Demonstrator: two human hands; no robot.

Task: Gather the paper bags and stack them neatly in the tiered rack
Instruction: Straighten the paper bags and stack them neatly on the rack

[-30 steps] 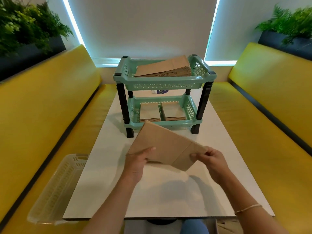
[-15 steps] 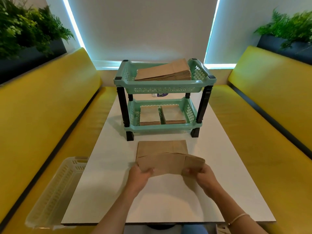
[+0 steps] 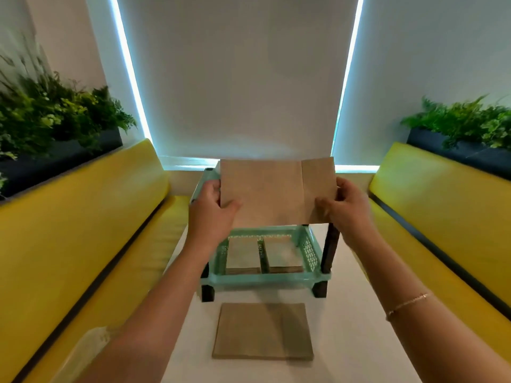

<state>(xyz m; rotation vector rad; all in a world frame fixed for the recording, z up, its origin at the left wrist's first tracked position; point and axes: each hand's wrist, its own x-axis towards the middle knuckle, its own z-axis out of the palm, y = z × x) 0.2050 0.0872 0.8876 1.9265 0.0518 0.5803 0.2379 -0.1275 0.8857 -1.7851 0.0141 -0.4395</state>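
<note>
In front of the rack's upper tier (image 3: 206,176), held up in the air: a flat brown paper bag (image 3: 272,193), broad face toward the camera, plain and matte, with one vertical fold line near its right end setting off a narrow panel. Gripped at both short ends. Left hand (image 3: 214,210) curled round the left edge, thumb laid across the front face, fingers behind. Right hand (image 3: 344,204) pinching the right edge the same way, thumb on the front near the lower corner. Most of the upper tier hidden behind the bag, only a mint-green corner showing at the left.

Below the bag, the lower tier (image 3: 265,278) of the mint-green rack, lattice-walled, on dark legs (image 3: 330,248). Inside it, two small stacks of paper bags side by side: the left stack (image 3: 243,257) and the right stack (image 3: 284,255), apart, with a narrow gap between them.

Nearer, flat on the white table (image 3: 359,327), a second pile of brown bags (image 3: 262,331), just in front of the rack and not touching it, edges roughly squared.

On the right wrist, a thin bracelet (image 3: 409,302). Along both sides, yellow padded benches (image 3: 83,230). Behind them, dark planters with green ferns (image 3: 55,114). At the far end, a pale blind (image 3: 235,78) edged with light.
</note>
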